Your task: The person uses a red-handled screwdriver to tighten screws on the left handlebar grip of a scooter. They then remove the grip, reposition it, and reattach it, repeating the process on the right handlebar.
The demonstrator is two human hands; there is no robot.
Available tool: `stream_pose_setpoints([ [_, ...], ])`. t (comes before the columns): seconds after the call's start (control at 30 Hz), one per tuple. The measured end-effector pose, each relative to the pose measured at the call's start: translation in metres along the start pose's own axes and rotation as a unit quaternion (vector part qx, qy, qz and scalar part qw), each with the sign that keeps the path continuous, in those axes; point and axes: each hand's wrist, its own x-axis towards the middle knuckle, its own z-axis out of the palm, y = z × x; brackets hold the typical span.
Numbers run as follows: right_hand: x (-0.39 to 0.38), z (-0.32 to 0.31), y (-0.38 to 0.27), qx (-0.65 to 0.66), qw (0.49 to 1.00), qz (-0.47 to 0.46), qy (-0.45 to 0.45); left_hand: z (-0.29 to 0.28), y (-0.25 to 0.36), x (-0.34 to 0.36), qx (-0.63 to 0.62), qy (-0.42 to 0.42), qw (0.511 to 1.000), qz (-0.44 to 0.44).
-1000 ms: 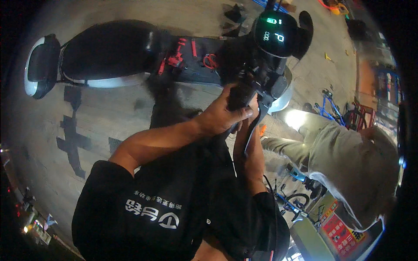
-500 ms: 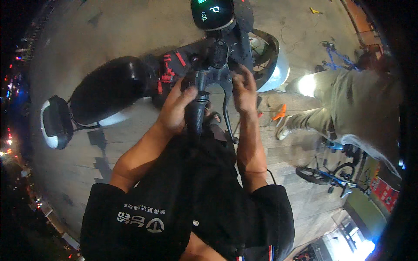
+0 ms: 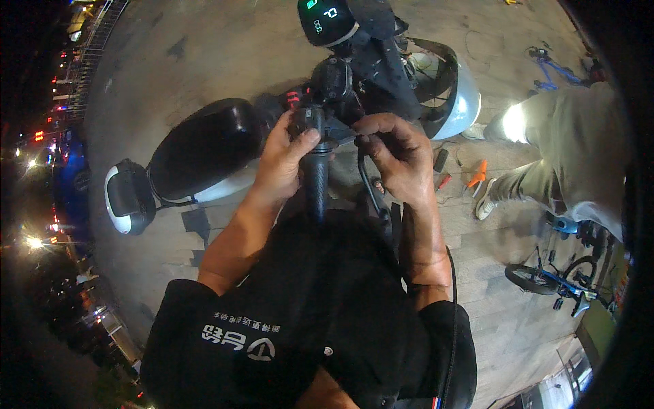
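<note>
Paved ground under scooter, bicycle, orange object

Handlebar grip: matt black, rubbery-looking, fine textured pattern. Switch housing: dark matt plastic. Brake lever: dark, smooth; material unclear. Scooter seat: smooth black, glossy, leather-like. Display: glossy, glass-like. Front panel: pale glossy plastic. Wearer's shirt: matt black cloth. Paving: matt, stone-like.

The display is sitting at top centre, above the grip. The seat is lying left, the tail piece farther left. The left hand is lying against the grip's top, the right hand sitting to its right. A bicycle is occupying the lower right, below a bystander's legs.
</note>
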Motion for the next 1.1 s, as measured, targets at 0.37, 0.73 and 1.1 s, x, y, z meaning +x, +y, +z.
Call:
stream_pose_setpoints([
  [0.37,0.003,-0.016,0.03,0.096,0.98,0.029,0.172,0.0,0.004,-0.004,0.019,0.014,1.0,-0.008],
  [0.73,0.012,0.002,0.118,0.406,0.889,0.21,0.025,0.002,0.002,-0.01,-0.128,0.046,0.985,-0.105],
  [1.1,0.032,0.017,0.116,0.467,0.862,0.183,-0.08,0.013,-0.002,-0.01,-0.061,0.092,0.992,-0.064],
])
